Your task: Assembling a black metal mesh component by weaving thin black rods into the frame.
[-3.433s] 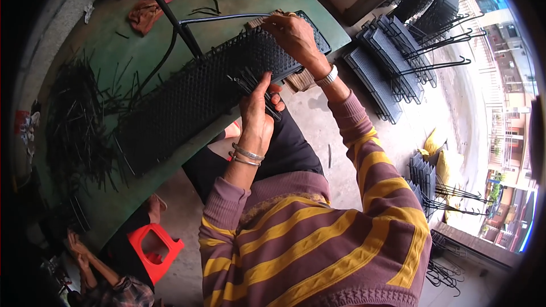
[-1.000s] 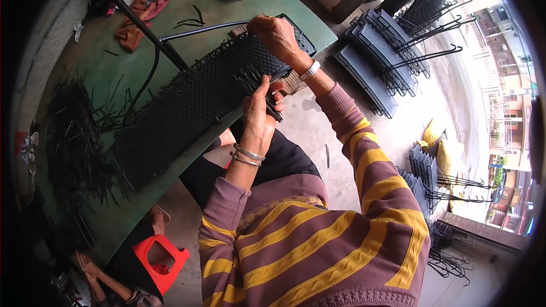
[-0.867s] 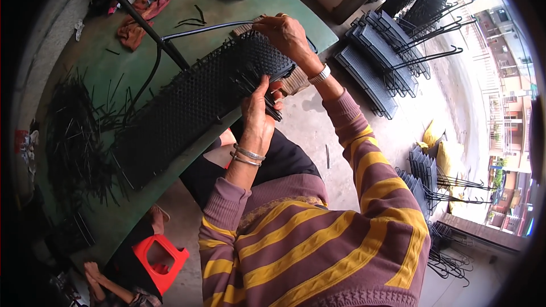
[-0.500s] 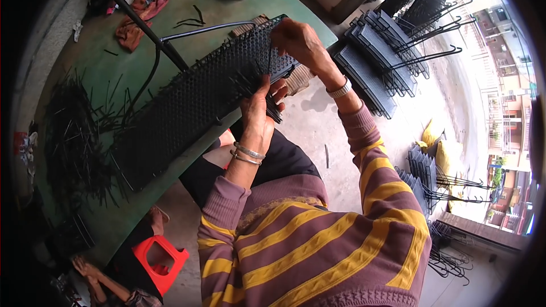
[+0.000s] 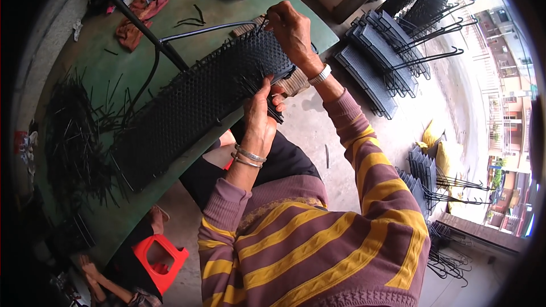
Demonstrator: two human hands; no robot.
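Observation:
A long black perforated panel lies slantwise on the green table. My left hand is closed round a bundle of thin black strips at the panel's near edge, and their ends fan out over the mesh. At the panel's far right corner my right hand pinches a thin black strip, mostly hidden by the fingers, at the far rim. A dark metal rod frame reaches across the table to that far side.
Loose black strips are heaped on the green table at the left. An orange-brown cloth lies at the back. Black mesh racks with hooks are stacked on the right. A red stool and another person's hands are lower left.
My right hand has moved up and slightly left, from over the mesh to the panel's far rim. My left hand stays almost in place with the bundle.

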